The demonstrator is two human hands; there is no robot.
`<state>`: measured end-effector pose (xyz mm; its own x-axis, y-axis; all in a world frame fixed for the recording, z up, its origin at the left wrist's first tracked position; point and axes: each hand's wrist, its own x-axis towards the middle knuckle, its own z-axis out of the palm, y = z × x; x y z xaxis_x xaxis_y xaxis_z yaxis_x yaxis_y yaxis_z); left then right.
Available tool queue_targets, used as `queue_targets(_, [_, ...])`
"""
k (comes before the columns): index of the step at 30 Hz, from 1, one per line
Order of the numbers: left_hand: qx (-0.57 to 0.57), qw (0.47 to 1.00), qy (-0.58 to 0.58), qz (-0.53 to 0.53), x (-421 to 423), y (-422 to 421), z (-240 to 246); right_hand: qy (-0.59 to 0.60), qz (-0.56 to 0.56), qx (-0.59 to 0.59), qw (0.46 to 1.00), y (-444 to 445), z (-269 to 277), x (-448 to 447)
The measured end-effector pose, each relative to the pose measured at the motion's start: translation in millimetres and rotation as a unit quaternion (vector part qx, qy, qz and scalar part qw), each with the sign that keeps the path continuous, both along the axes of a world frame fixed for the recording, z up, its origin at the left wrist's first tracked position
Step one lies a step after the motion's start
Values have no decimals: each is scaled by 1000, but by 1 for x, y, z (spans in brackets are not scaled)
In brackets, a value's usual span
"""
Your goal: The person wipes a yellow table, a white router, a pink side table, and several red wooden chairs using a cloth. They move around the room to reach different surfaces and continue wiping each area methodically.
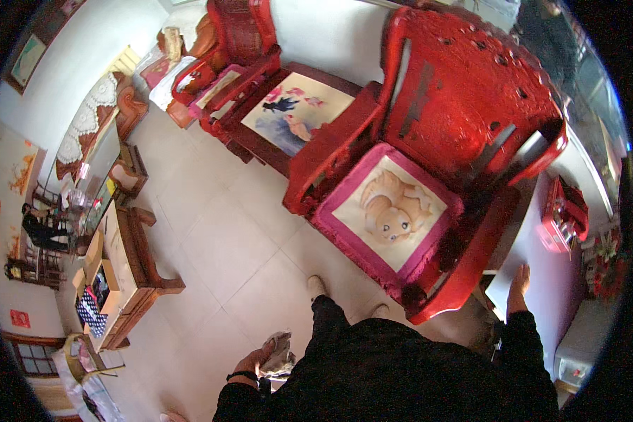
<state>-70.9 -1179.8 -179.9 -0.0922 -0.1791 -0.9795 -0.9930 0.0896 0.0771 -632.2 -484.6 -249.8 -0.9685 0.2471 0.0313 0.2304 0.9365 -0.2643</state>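
My left hand [254, 362], with a dark band at the wrist, grips a crumpled greyish cloth [278, 352] low beside my body. My right hand [519, 287] reaches out at the right, by the edge of a pale, smooth-topped surface [546, 285]; its fingers are blurred, and I cannot tell whether it touches it. Before me stands a carved, glossy red wooden armchair [464, 100]. On its seat lies a square cushion [343, 211] with a magenta fringed border and a cartoon animal print.
A red side table [343, 95] with a fish picture adjoins a second red armchair [242, 31]. At left, a wooden table [118, 237] bears an open cardboard box [113, 285]. Beyond it is a person in dark clothes [45, 229]. A red box [564, 213] sits at right.
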Motion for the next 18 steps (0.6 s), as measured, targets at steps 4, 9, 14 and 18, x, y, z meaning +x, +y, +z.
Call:
queue_targets(4, [-33, 995, 49, 75, 12, -43, -22, 100, -64, -213, 970, -39, 8, -2])
queue_targets(9, [-56, 980, 49, 185, 43, -146, -38, 178, 130, -429, 876, -249, 22, 25])
queue_targets(14, [-60, 945, 29, 319, 60, -242, -50, -149, 128, -577, 793, -494, 55, 79])
queue_targets(18, [-45, 906, 53, 419, 22, -293, -55, -159, 401, -272, 860, -574, 99, 95])
